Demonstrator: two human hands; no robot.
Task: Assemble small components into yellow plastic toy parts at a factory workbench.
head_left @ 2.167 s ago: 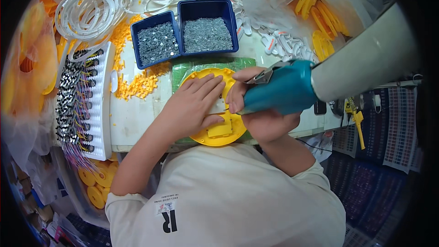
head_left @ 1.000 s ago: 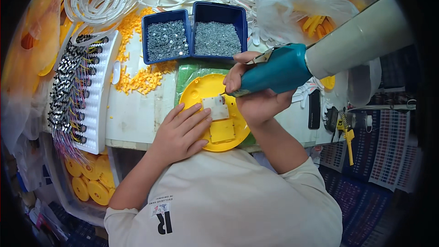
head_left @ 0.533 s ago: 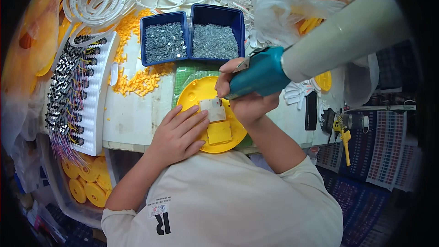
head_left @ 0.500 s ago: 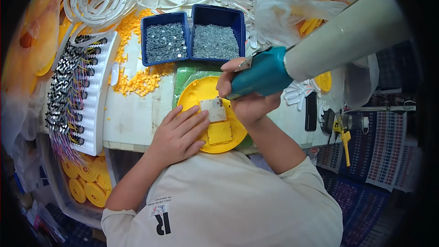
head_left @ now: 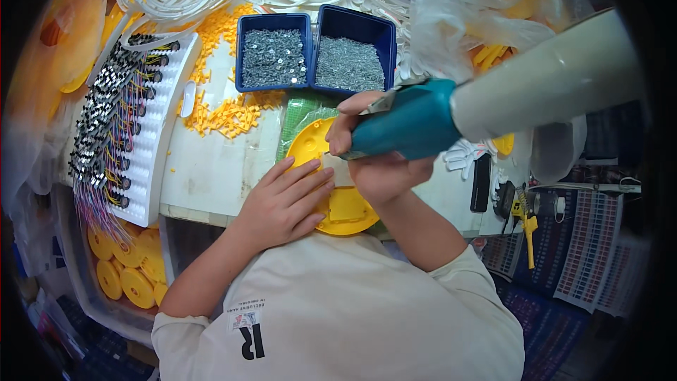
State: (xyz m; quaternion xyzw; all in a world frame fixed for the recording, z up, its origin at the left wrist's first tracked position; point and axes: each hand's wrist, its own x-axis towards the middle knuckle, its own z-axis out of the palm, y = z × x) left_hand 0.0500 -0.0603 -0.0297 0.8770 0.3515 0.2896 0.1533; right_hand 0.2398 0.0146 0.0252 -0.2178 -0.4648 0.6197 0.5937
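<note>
My left hand [head_left: 282, 204] lies flat and open, palm down, fingers spread across the near left edge of the yellow disc [head_left: 342, 208], pinning it to the tabletop [head_left: 211, 169]. My right hand [head_left: 381, 162] is wrapped tight around the teal grip of the electric screwdriver [head_left: 416, 127], whose pale body runs off toward two o'clock; its tip points down onto the disc's middle (I cannot see the bit itself behind my fingers). The disc sits at the near edge of the tabletop, right in front of my chest, partly on a green mat [head_left: 300, 109].

At twelve o'clock stand two blue trays of screws [head_left: 314, 53], with loose yellow clips [head_left: 226, 109] scattered at eleven and the white rack of wired parts [head_left: 130, 127] out at nine.

What worries me: my left fingertips lie close beside the driver's tip, so a slip off the screw head could catch them. The disc also overhangs the edge a little, I think, so uneven pressure might tilt it and send the screw in crooked.
</note>
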